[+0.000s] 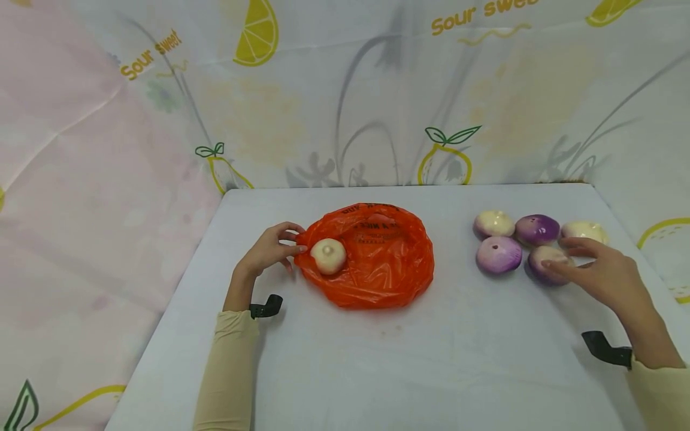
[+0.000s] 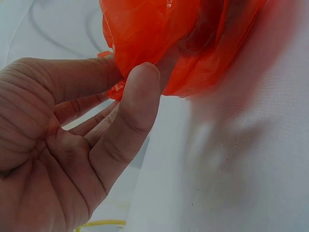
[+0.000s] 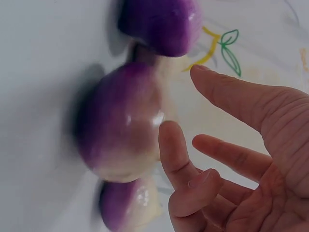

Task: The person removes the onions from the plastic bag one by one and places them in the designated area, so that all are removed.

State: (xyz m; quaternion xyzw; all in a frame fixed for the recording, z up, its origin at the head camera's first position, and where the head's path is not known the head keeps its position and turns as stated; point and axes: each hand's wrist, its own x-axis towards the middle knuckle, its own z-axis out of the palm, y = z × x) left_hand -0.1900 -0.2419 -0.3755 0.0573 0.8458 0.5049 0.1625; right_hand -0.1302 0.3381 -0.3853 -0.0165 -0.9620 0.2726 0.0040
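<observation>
A red plastic bag (image 1: 388,269) with dark printing lies spread on the table, its rim standing up. One pale, round turnip (image 1: 327,256) with a small nub sits at its left side. My left hand (image 1: 272,248) pinches the bag's left edge between thumb and finger; the left wrist view shows the gathered red plastic (image 2: 149,34) there. My right hand (image 1: 609,272) is over a purple-and-white turnip (image 1: 544,263) at the front right of a group. In the right wrist view, its fingers are spread beside that turnip (image 3: 120,125) and not closed round it; whether a fingertip touches is unclear.
Around the right hand lie more glossy turnips: a mauve one (image 1: 498,255), a pale one (image 1: 494,224), a deep purple one (image 1: 536,229) and a cream one (image 1: 584,231) partly behind the hand. White table (image 1: 431,371) ends at a printed cloth backdrop (image 1: 334,108).
</observation>
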